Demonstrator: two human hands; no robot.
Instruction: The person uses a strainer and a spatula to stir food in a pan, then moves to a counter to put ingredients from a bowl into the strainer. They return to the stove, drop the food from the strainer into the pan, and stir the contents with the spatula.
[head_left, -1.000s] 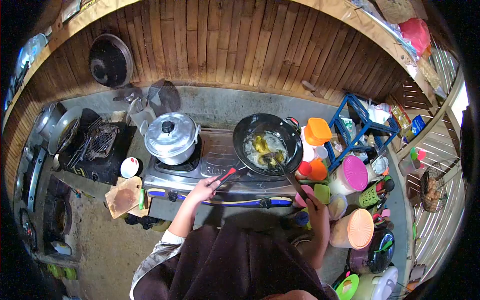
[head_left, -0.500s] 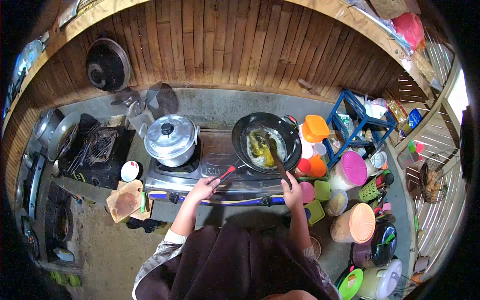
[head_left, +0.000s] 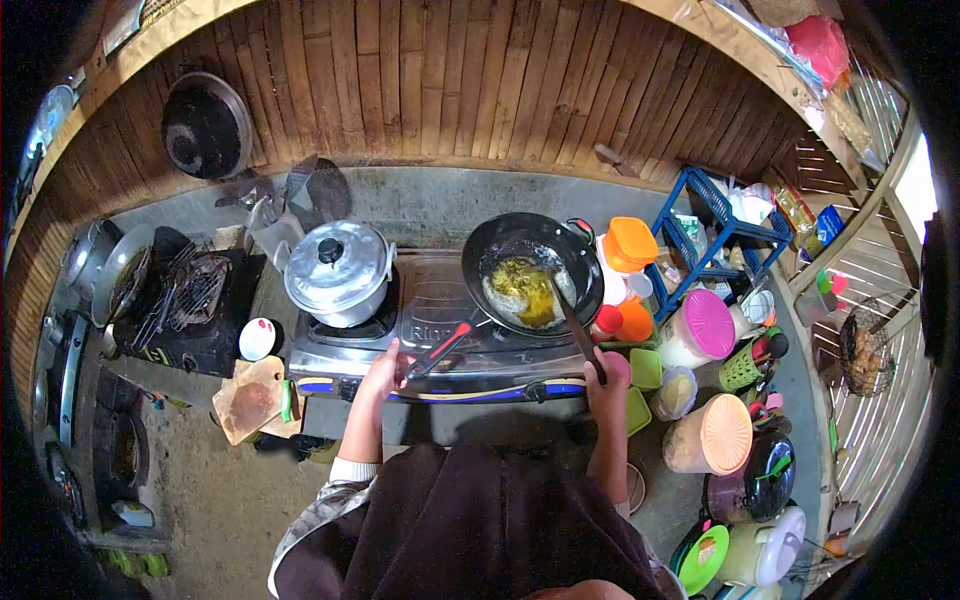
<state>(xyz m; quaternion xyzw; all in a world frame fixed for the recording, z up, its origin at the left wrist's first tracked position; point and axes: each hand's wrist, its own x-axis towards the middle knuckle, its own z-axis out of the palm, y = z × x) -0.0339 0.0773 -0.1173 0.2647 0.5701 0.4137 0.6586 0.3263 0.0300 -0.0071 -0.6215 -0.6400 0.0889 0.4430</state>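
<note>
A black wok [head_left: 478,255] with yellow oily liquid [head_left: 535,290] and pale foam stands on the stove's right side. My left hand [head_left: 380,372] is at the outer end of its red-and-black handle [head_left: 440,350]; the fingers look loosely closed there, partly out of sight. In my right hand [head_left: 608,385] is the shaft of a dark spatula [head_left: 577,325], held with closed fingers. The spatula slants into the wok, where its tip is under the liquid. A lidded silver pot [head_left: 338,280] sits on the left burner.
Orange containers [head_left: 630,245], a pink-lidded tub [head_left: 709,325] and other jars crowd the right side, beside a blue rack [head_left: 722,215]. To the left are a cutting board [head_left: 250,400], a white bowl [head_left: 257,339] and a sooty grill [head_left: 195,290]. The steel stove [head_left: 440,290] lies ahead.
My left hand has slid left towards the handle's end, uncovering more of it. My right hand and the spatula's top have shifted slightly right and down. The liquid in the wok has moved.
</note>
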